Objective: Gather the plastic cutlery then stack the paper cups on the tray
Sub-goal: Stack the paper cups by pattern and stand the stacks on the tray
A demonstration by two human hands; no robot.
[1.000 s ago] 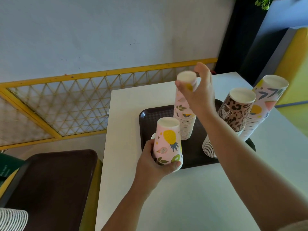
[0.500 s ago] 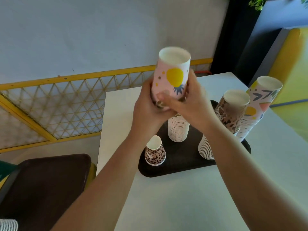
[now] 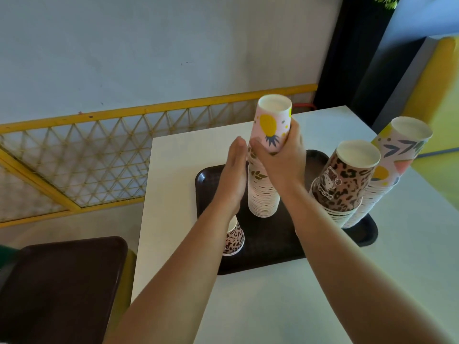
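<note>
A dark tray (image 3: 270, 247) lies on the white table (image 3: 273, 306). On it stands a tall stack of upside-down paper cups (image 3: 263, 194). A pink pineapple-print cup (image 3: 272, 122) sits at the top of this stack, and my right hand (image 3: 280, 155) is wrapped around its lower part. My left hand (image 3: 234, 172) is flat with fingers straight, touching the stack's left side. A leopard-print stack (image 3: 345, 184) and a floral stack (image 3: 395, 167) lean at the tray's right. A small leopard-print cup (image 3: 233, 240) stands at the tray's near left corner. No cutlery is visible.
A yellow lattice railing (image 3: 99, 155) runs behind and left of the table. Another dark tray (image 3: 62, 289) sits low at the left, beside the table's left edge. A yellow seat back (image 3: 442, 95) stands at the far right.
The pineapple cup has come down onto the tall middle stack. My left hand let go of it and flattened against the stack's side; my right hand still holds the cup.
</note>
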